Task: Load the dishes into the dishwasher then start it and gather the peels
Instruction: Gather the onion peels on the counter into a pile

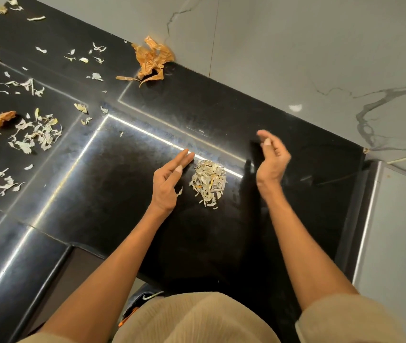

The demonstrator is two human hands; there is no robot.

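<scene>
The peel pile [208,182] lies between both hands' empty, loosely spread fingers [184,157].

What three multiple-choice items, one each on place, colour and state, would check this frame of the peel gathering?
1. Where is the small pile of peels?
A. Between the two hands
B. Against the wall
C. On the floor

2. What colour is the counter?
A. White
B. Black
C. Green

3. How are the hands?
A. Both fists shut
B. Holding a plate
C. Open, holding nothing

Answers: 1 A, the pile lies between the left hand and the right hand. 2 B, the surface is glossy black. 3 C, fingers are spread and empty.
</scene>
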